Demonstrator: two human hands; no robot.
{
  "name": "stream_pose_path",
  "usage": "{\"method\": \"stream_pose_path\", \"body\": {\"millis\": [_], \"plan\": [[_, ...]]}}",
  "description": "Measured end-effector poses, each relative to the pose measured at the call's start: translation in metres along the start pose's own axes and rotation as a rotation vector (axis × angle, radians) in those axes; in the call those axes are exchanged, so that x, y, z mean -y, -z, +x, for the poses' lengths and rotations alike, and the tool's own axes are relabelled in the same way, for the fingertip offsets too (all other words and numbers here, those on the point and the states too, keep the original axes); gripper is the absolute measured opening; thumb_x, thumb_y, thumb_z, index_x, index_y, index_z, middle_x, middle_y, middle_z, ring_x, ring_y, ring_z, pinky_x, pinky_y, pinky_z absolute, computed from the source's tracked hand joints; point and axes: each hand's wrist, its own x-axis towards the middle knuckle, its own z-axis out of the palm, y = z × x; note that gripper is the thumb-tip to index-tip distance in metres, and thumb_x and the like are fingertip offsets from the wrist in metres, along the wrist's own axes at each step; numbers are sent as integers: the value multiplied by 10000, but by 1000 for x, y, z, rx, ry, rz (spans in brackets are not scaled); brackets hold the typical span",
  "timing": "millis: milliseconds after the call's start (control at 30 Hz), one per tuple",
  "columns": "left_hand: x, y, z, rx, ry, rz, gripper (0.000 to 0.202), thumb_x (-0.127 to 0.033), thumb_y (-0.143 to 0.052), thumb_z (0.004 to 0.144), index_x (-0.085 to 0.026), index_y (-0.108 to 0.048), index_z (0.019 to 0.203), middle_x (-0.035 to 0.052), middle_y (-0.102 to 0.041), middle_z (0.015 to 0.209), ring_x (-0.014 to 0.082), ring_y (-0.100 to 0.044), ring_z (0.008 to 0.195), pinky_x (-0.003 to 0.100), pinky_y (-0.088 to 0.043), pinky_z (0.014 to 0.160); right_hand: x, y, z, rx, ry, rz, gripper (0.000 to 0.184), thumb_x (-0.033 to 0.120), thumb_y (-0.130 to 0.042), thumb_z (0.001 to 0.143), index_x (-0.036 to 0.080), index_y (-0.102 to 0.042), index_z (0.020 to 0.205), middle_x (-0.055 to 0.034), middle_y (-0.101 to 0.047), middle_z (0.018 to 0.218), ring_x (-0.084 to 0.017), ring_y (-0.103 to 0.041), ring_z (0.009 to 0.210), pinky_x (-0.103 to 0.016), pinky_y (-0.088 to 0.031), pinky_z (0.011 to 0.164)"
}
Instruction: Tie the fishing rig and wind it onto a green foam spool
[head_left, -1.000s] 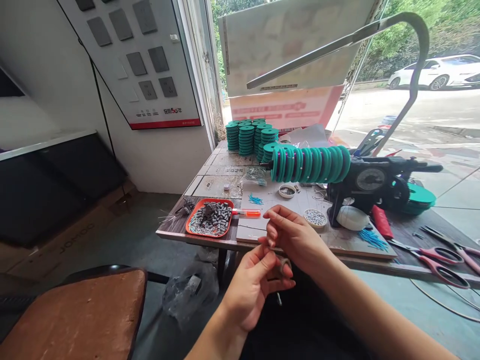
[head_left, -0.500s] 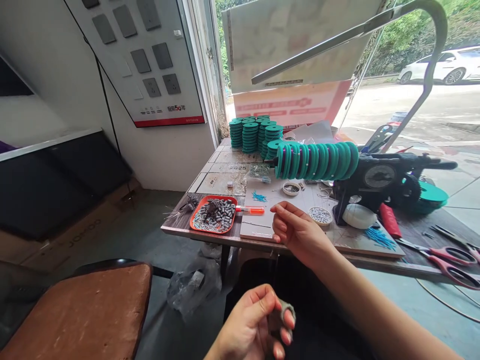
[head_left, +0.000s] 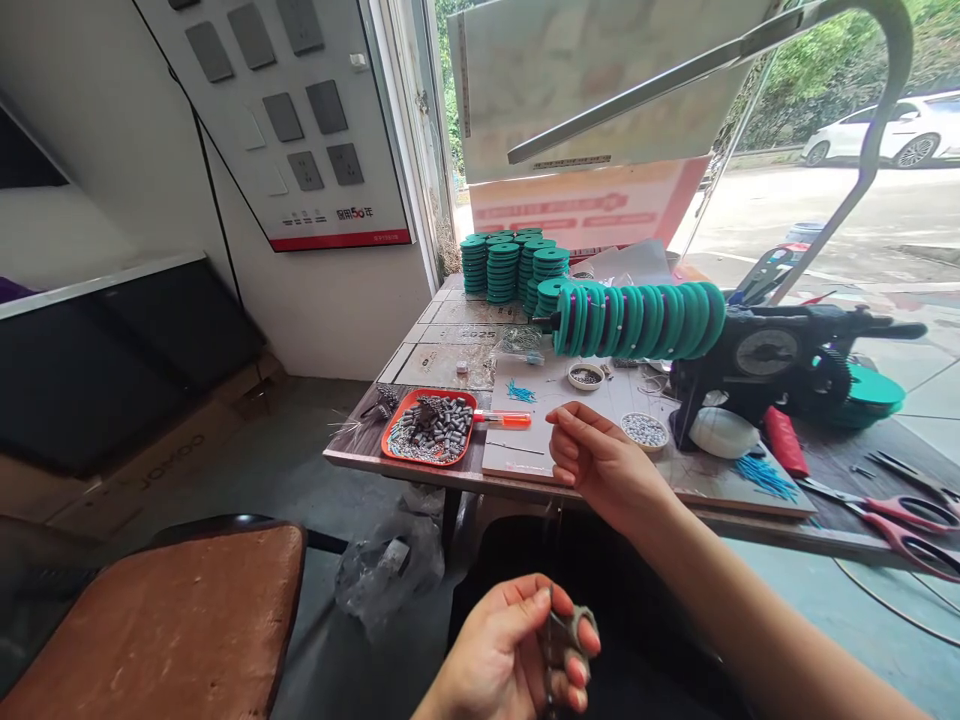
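Since the earlier frame the left hand (head_left: 517,650) has dropped well below the table's (head_left: 750,520) near edge, while the right hand (head_left: 600,462) has stayed at that edge, by the white board (head_left: 517,455). Behind it, the winder (head_left: 757,355) carries a row of green spools (head_left: 637,320); more spools (head_left: 510,265) stack at the far edge, and a red tray (head_left: 427,428) of grey pieces sits at the near left corner. Left thumb and fingers pinch a small grey ring (head_left: 574,625), closed tight on it. Right fingers curl loosely, pinched on something too fine to make out. Judging by the pose, keeping both pinches steady and apart would serve best. Any line between the hands cannot be seen.
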Motion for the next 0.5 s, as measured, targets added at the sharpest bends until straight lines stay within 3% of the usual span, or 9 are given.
{"method": "stream_pose_path", "body": {"millis": [300, 500], "plan": [[-1, 0, 2, -66, -28, 28, 118, -239, -519, 753, -132, -501, 707, 39, -628, 637, 55, -555, 459, 138, -469, 428, -1, 3, 3, -27, -13, -28, 764, 576, -708, 500, 107, -273, 918, 69, -220, 550, 57, -309, 449, -87, -318, 421], [3, 7, 14, -130, -147, 192, 190, -315, -558, 732, -137, -496, 717, 41, -635, 672, 58, -550, 497, 147, -433, 481, -5, 7, 2, -55, -15, -61, 744, 594, -682, 541, 96, -318, 958, 47, -372, 656, 44, -433, 563, -159, -472, 585]]}}
